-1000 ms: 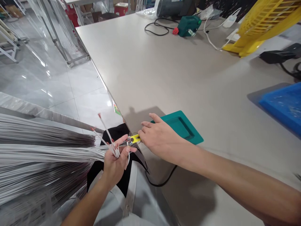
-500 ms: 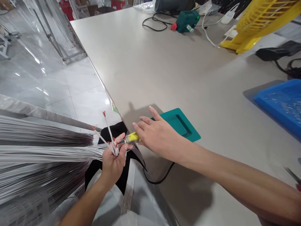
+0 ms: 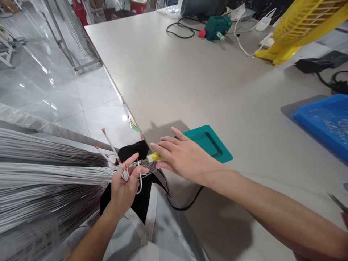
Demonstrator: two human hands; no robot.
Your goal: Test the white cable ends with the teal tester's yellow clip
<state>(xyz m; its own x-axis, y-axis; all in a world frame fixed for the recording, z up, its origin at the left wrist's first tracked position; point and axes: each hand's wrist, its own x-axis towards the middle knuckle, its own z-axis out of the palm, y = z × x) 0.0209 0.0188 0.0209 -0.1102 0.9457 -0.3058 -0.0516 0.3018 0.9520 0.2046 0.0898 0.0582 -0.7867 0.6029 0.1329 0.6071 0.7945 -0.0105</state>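
My left hand (image 3: 123,192) is closed around several short white wires (image 3: 111,145) with red ends, which fan out above the fingers. One more white wire (image 3: 140,185) curves down beside the thumb, its red tip by my index finger. Between the thumb and fingers of my right hand (image 3: 186,157) is a small yellow tool (image 3: 154,157) with a pale tip; the hand covers the rest, so its kind is unclear. Its tip points at the wires near my left fingertips. The long white wire bundle (image 3: 67,173) runs from the left to behind my left hand.
A teal tray (image 3: 226,156) lies just beyond my right hand on the grey table (image 3: 190,87). At right sit a blue tray (image 3: 312,117) and a metal-tipped tool (image 3: 337,202). Farther back are a green device (image 3: 217,27) and a yellow fan (image 3: 296,29).
My left hand has shifted slightly left with its wires. A curved white wire now shows beside its thumb. My right hand has moved a little left, still with the yellow tool.
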